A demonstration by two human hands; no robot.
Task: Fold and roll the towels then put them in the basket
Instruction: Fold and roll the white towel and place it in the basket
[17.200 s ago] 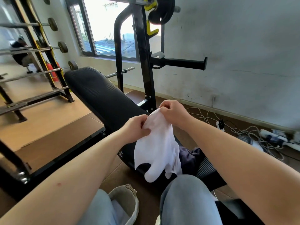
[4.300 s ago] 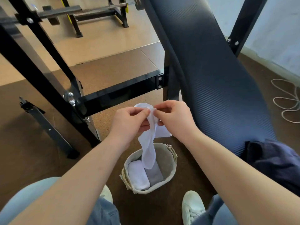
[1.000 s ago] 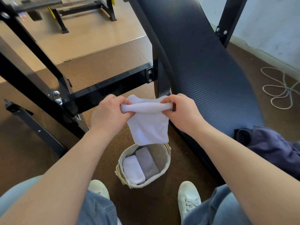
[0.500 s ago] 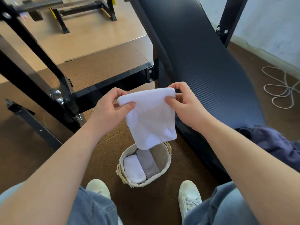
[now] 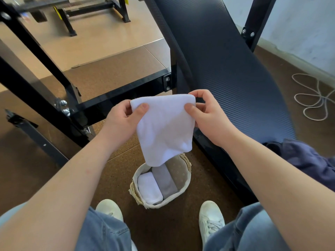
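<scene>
I hold a folded white towel (image 5: 164, 127) up in the air by its top edge. My left hand (image 5: 123, 120) pinches the top left corner and my right hand (image 5: 208, 116) pinches the top right corner. The towel hangs flat, its lower end just above a small round woven basket (image 5: 186, 183) on the floor between my feet. Inside the basket lie a rolled white towel (image 5: 149, 188) and a rolled grey towel (image 5: 164, 180) side by side.
A black padded weight bench (image 5: 226, 69) slopes away on the right, with a dark blue cloth (image 5: 308, 158) heaped on its near end. Black steel frame bars (image 5: 117, 96) cross behind the towel. A white cord (image 5: 311, 98) coils on the brown floor at right.
Over the last second the towel's bunched top edge was unrolled; it now hangs flat as a wider panel, lifted slightly, with both hands still pinching the top corners.
</scene>
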